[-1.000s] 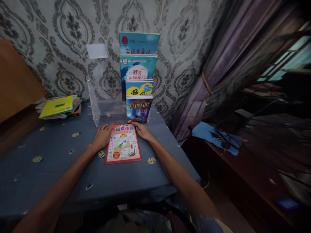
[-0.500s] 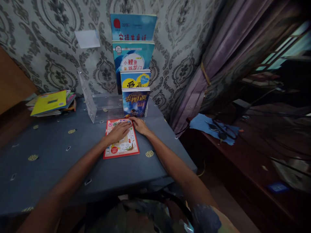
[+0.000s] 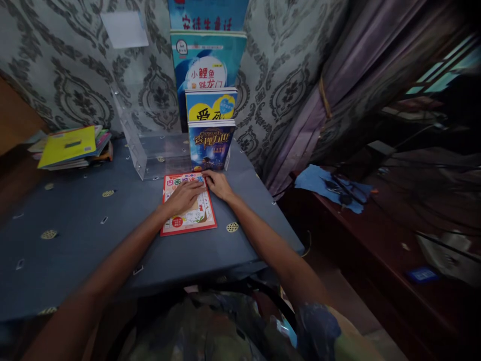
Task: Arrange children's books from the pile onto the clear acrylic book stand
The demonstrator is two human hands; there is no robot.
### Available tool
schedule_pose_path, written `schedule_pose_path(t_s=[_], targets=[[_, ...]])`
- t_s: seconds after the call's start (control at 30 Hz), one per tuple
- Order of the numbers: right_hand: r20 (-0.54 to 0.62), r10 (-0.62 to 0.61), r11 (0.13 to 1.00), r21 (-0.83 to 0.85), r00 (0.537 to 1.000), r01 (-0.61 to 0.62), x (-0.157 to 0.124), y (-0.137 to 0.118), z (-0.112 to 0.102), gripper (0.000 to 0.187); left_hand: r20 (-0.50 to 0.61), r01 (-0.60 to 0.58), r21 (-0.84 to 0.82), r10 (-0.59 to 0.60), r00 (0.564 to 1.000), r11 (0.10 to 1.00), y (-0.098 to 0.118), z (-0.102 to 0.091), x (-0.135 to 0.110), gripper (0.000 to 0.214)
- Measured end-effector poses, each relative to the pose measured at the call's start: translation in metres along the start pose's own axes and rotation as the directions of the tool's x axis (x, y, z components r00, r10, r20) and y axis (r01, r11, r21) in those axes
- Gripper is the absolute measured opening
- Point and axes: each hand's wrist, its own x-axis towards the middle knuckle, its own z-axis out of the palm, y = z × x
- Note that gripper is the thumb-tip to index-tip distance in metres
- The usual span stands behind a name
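A picture book with a red border [image 3: 205, 228] lies flat on the table in front of me. My left hand [image 3: 187, 196] rests palm down across its cover, fingers stretched toward the right. At the book's upper right corner is my right hand [image 3: 219, 184], its fingers reaching over the edge onto the cover. Just behind the book, a clear acrylic rack [image 3: 130, 138] holds books in tiers on its right side. Its front one is a dark blue book [image 3: 210, 145], then a blue and yellow book [image 3: 195, 104], a teal book [image 3: 229, 52] and a blue book [image 3: 210, 10].
On the left of the table [image 3: 82, 250] sits a stack of books [image 3: 69, 145] with a yellow one on top. To the right, a dark red wooden surface [image 3: 356, 240] bears a blue cloth [image 3: 315, 180] and cables. A purple curtain [image 3: 300, 130] hangs beside the patterned wall.
The view has tilted down and come slightly closer, so the top blue book is now cut off. My hands stay on the red-bordered book, with the left shifted slightly and more of the title showing.
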Motion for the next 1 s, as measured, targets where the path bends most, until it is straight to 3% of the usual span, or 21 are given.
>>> schedule_pose_path(t_s=[0.37, 0.7, 0.9, 1.0], targets=[[-0.003, 0.006, 1.000, 0.021, 1.000, -0.006, 0.001, 0.002, 0.001, 0.036, 0.098, -0.111, -0.082, 0.119, 0.988, 0.990, 0.027, -0.008, -0.021, 0.051], [-0.001, 0.005, 0.999, 0.042, 1.000, -0.005, -0.001, 0.001, 0.000, 0.037, 0.160, -0.208, -0.267, 0.256, 0.953, 0.941, 0.052, -0.017, -0.042, 0.059], [0.010, 0.011, 1.000, -0.008, 1.000, -0.011, -0.001, 0.000, 0.000, 0.037, 0.128, -0.242, -0.287, 0.287, 0.949, 0.927, 0.053, -0.020, -0.043, 0.049], [0.018, 0.010, 0.999, -0.042, 1.000, -0.009, -0.003, -0.002, 0.001, 0.037, 0.070, -0.201, -0.281, 0.229, 0.971, 0.938, 0.035, -0.019, -0.042, 0.040]])
